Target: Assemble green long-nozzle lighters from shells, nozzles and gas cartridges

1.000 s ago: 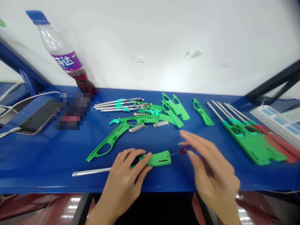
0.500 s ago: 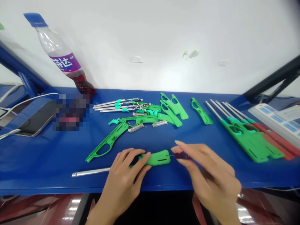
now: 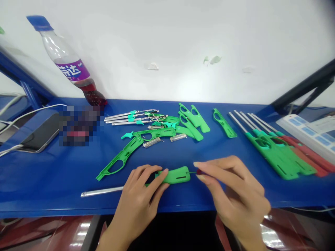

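Note:
Near the front of the blue table lies a long-nosed lighter (image 3: 178, 175) with a green body, its metal tube pointing left. My left hand (image 3: 140, 198) is closed over the lighter's middle and presses it to the table; the trigger area is mostly hidden. Between thumb and fingers my right hand (image 3: 235, 191) pinches a small screwdriver (image 3: 199, 172) with a dark red handle, mostly covered by the fingertips. Its thin shaft reaches left to the butt end of the lighter; how deep the tip sits cannot be seen. Just beyond lies an open green lighter shell half (image 3: 125, 151).
Metal lighter tubes (image 3: 123, 118), green shells (image 3: 196, 118) and clear fuel tanks (image 3: 178, 137) lie mid-table. Assembled lighters (image 3: 277, 153) rest at right beside a white power strip (image 3: 300, 129). A drink bottle (image 3: 70, 66) and phone (image 3: 42, 130) are at left.
My right fingers have shifted on the screwdriver, and less of its red handle shows now. My left hand and the lighter stay nearly still.

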Tool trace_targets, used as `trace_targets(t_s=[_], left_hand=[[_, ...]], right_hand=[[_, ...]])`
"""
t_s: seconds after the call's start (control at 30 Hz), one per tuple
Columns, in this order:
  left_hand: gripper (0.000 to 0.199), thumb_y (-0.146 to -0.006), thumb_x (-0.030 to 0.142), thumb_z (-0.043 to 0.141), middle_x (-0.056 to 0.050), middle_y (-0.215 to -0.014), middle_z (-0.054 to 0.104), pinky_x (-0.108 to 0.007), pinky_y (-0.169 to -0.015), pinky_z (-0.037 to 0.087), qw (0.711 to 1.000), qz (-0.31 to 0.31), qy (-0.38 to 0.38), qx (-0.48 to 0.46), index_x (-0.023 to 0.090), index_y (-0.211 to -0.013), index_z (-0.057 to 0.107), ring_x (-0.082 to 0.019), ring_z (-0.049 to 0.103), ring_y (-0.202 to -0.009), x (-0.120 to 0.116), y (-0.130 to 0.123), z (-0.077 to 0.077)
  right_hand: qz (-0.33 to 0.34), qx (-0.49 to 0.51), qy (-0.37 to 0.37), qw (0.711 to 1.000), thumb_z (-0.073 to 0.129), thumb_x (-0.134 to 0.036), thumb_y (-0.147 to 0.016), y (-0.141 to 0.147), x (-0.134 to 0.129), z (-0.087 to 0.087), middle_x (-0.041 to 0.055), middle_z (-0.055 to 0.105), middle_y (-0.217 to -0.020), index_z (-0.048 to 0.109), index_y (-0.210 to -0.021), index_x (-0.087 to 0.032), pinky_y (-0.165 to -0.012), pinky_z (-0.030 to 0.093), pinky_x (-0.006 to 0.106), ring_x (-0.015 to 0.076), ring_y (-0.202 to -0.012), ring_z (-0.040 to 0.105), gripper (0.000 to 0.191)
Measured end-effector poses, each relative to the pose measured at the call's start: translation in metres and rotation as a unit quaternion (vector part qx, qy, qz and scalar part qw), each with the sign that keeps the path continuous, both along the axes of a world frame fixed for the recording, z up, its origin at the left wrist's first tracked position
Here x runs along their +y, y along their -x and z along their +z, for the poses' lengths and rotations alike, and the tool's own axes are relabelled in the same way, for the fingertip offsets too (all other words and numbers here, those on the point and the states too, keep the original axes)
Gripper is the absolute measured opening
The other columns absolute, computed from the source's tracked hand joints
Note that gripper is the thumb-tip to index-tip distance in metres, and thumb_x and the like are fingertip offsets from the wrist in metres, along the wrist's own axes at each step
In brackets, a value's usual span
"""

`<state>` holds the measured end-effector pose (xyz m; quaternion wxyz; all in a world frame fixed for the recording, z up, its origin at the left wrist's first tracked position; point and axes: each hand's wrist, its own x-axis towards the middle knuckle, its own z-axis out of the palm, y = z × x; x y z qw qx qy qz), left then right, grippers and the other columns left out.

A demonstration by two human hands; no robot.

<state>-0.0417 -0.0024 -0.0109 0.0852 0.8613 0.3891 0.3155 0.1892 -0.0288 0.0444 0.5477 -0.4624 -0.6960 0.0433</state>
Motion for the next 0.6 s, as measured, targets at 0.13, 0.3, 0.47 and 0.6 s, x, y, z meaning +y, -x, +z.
trace_targets(t_s=[0.13, 0.3, 0.47, 0.6], left_hand=[[0.032, -0.106, 0.016, 0.063, -0.009, -0.127, 0.069, -0.047, -0.096, 0.055, 1.0, 0.0, 0.001, 0.001, 0.023, -0.137, 0.066, -0.027, 0.059, -0.114, 0.001, -0.001, 0.0], [0.034, -0.105, 0.016, 0.063, -0.009, -0.127, 0.069, -0.048, -0.095, 0.055, 1.0, -0.002, 0.001, 0.003, 0.023, -0.139, 0.066, -0.027, 0.059, -0.114, 0.002, -0.001, -0.002], [0.033, -0.106, 0.016, 0.062, -0.009, -0.128, 0.069, -0.049, -0.095, 0.056, 1.0, -0.004, 0.0, 0.005, 0.023, -0.139, 0.066, -0.027, 0.06, -0.114, 0.003, 0.0, -0.002], [0.033, -0.107, 0.016, 0.062, -0.01, -0.127, 0.069, -0.048, -0.094, 0.057, 1.0, -0.008, 0.0, 0.002, 0.022, -0.139, 0.066, -0.027, 0.06, -0.114, 0.003, 0.0, -0.001]], right_hand=[[-0.012, -0.014, 0.028, 0.999, 0.068, -0.004, -0.097, -0.004, -0.002, 0.003, 0.0009, 0.075, -0.115, 0.071, -0.14, -0.03, -0.085, 0.063, 0.03, 0.0143, -0.099, 0.07, 0.051], [0.01, -0.013, 0.058, 0.998, 0.062, -0.001, -0.099, -0.006, -0.003, 0.004, -0.0004, 0.078, -0.116, 0.068, -0.145, -0.03, -0.086, 0.062, 0.028, 0.0137, -0.102, 0.073, 0.055], [-0.045, -0.014, 0.003, 0.999, 0.078, -0.005, -0.092, -0.006, -0.001, 0.004, -0.0013, 0.074, -0.101, 0.071, -0.141, -0.034, -0.068, 0.057, 0.03, 0.0139, -0.084, 0.068, 0.058], [-0.128, 0.023, -0.018, 0.991, 0.076, -0.009, -0.094, -0.014, -0.007, 0.006, 0.0011, 0.073, -0.103, 0.071, -0.141, -0.039, -0.068, 0.054, 0.04, 0.0203, -0.085, 0.068, 0.056]])
